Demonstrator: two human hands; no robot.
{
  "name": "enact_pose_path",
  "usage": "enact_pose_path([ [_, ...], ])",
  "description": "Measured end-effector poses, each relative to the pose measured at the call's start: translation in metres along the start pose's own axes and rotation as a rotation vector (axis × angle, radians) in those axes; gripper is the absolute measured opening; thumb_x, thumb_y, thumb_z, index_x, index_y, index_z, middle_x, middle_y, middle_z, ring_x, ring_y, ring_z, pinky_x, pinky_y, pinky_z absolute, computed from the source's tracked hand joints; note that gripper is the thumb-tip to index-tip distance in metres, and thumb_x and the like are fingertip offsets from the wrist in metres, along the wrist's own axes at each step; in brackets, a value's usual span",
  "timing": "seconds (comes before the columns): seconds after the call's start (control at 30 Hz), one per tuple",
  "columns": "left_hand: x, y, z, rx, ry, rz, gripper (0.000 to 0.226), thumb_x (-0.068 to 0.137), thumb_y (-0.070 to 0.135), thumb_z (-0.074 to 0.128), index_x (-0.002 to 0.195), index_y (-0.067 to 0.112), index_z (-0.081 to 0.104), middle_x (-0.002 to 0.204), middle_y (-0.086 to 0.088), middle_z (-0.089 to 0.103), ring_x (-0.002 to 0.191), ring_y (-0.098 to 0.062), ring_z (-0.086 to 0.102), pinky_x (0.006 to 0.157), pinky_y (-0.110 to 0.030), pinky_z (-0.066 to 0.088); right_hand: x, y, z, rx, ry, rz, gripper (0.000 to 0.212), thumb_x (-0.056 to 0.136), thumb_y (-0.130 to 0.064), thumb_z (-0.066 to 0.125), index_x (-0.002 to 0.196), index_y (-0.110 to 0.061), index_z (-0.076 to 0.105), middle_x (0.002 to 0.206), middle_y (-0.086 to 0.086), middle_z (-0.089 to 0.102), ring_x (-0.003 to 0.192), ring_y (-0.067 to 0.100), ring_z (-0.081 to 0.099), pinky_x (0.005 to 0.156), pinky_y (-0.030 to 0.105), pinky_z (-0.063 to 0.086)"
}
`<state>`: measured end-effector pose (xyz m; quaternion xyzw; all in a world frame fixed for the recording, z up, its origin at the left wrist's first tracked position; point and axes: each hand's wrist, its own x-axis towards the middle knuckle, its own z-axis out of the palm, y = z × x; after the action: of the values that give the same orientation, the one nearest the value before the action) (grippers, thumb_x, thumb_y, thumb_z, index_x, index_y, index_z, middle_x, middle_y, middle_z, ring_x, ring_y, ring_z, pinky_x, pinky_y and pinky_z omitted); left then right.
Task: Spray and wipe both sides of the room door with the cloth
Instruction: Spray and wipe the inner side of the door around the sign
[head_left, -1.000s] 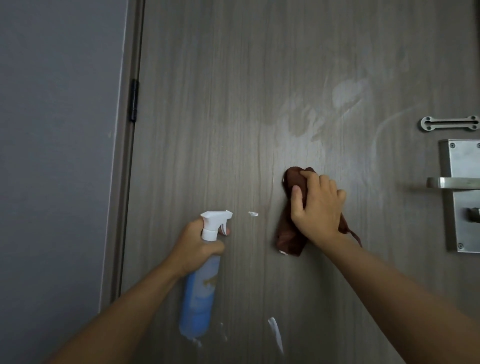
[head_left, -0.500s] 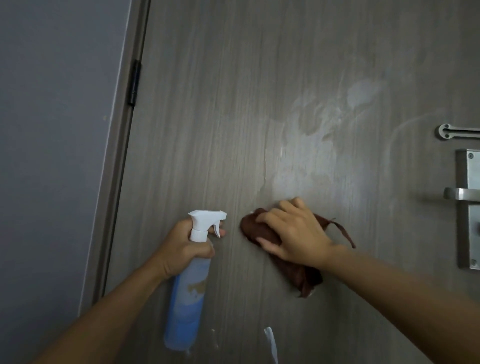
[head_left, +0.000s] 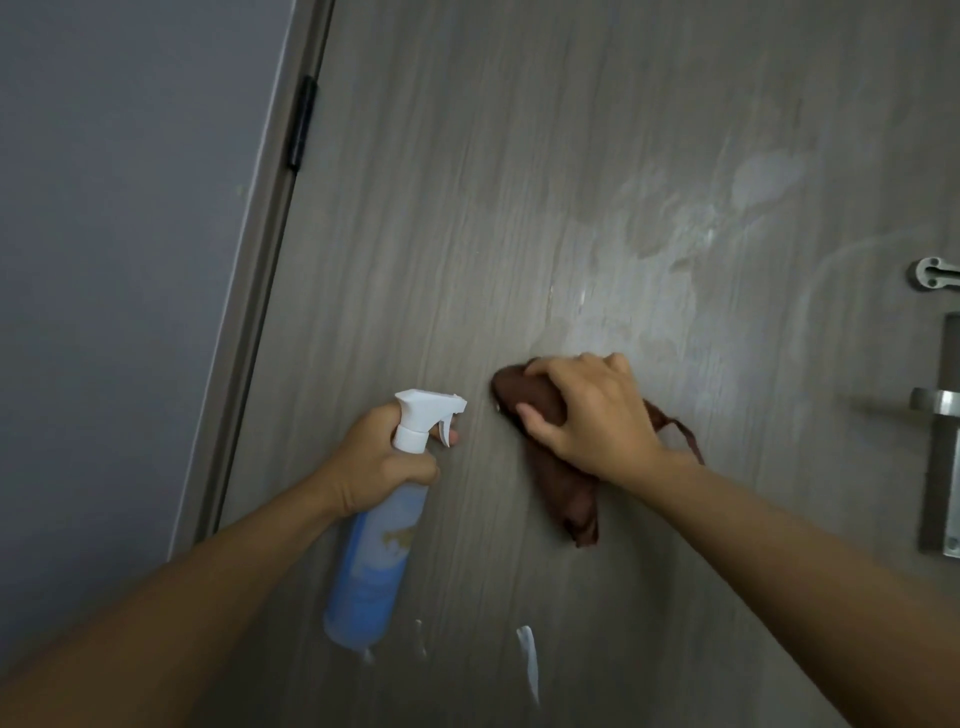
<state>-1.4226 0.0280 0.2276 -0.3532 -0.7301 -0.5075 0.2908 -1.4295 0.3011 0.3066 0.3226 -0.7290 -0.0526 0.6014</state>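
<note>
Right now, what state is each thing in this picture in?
Door: shut against its frame, wet smears up right, white foam streaks low down.
Cloth: bunched, pressed on the door.
Spray bottle: held upright, nozzle toward the door.
Left hand: grips the bottle neck.
Right hand: fingers curled round the cloth.
Door handle: level.

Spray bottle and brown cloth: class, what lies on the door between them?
Head view: only a bare strip of door separates the spray bottle from the cloth; no foam sits there.
</note>
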Motion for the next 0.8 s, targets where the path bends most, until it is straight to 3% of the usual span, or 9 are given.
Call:
enact_pose_path([
  [0.07,-0.001,-0.001,0.000,0.015,0.002,0.007,0.058,0.062,0.004,0.070,0.119,0.014,0.073,0.107,0.002,0.073,0.101,-0.014,0.069,0.092,-0.035,0.053,0.011,0.002,-0.002,0.006,0.070,0.172,0.043,0.089,-0.053,0.061,0.117,-0.022,0.066,0.099,-0.004,0.072,0.088,0.023,0.063,0.080,0.038,0.034],
  [0.13,-0.003,-0.001,0.001,0.027,0.008,0.016,0.061,0.062,0.006,0.071,0.122,0.016,0.072,0.107,0.003,0.073,0.103,-0.015,0.069,0.094,-0.034,0.053,0.005,-0.007,0.003,0.046,0.087,0.195,0.041,0.088,-0.051,0.063,0.115,-0.021,0.066,0.097,-0.004,0.072,0.086,0.023,0.064,0.080,0.037,0.034],
  [0.27,-0.003,-0.001,0.002,0.025,0.029,0.044,0.062,0.059,0.015,0.071,0.122,0.015,0.072,0.109,0.001,0.074,0.109,-0.020,0.070,0.096,-0.035,0.054,-0.029,-0.018,0.010,0.081,-0.100,-0.243,0.037,0.088,-0.048,0.063,0.108,-0.017,0.068,0.085,-0.002,0.069,0.078,0.025,0.065,0.075,0.041,0.044],
  [0.33,-0.002,-0.002,0.003,0.019,0.020,0.040,0.062,0.061,0.007,0.070,0.123,0.014,0.071,0.109,-0.001,0.074,0.103,-0.014,0.071,0.090,-0.027,0.052,-0.019,-0.006,0.002,0.029,-0.100,-0.272,0.037,0.087,-0.049,0.061,0.106,-0.018,0.069,0.082,-0.001,0.069,0.077,0.026,0.065,0.074,0.042,0.047],
  [0.47,-0.002,-0.001,0.004,0.016,0.020,0.038,0.058,0.062,0.001,0.071,0.118,0.014,0.073,0.109,-0.002,0.074,0.099,-0.008,0.070,0.088,-0.020,0.051,0.016,0.017,-0.015,-0.034,0.105,0.163,0.038,0.091,-0.051,0.056,0.112,-0.022,0.068,0.089,0.000,0.073,0.082,0.029,0.067,0.079,0.042,0.040],
  [0.53,-0.003,-0.001,0.004,0.010,0.033,0.031,0.051,0.062,0.002,0.071,0.111,0.016,0.075,0.110,-0.003,0.074,0.101,-0.009,0.070,0.089,-0.020,0.051,0.012,0.011,-0.010,-0.021,0.130,0.232,0.037,0.091,-0.050,0.057,0.111,-0.020,0.067,0.088,0.001,0.072,0.082,0.029,0.066,0.079,0.042,0.040],
  [0.7,-0.003,0.004,0.004,0.016,0.032,0.027,0.052,0.061,0.002,0.071,0.109,0.021,0.075,0.108,-0.001,0.075,0.099,-0.008,0.070,0.089,-0.020,0.051,-0.051,-0.037,0.016,0.015,-0.170,-0.355,0.033,0.088,-0.047,0.060,0.101,-0.018,0.066,0.081,-0.002,0.066,0.078,0.024,0.061,0.073,0.039,0.041],
  [0.8,-0.004,0.004,0.005,0.017,0.034,0.009,0.055,0.061,0.003,0.071,0.113,0.018,0.074,0.108,-0.001,0.076,0.098,-0.007,0.070,0.088,-0.021,0.052,-0.035,-0.023,0.008,0.003,-0.162,-0.303,0.033,0.088,-0.048,0.058,0.101,-0.019,0.067,0.082,-0.001,0.068,0.079,0.026,0.062,0.074,0.040,0.043],
])
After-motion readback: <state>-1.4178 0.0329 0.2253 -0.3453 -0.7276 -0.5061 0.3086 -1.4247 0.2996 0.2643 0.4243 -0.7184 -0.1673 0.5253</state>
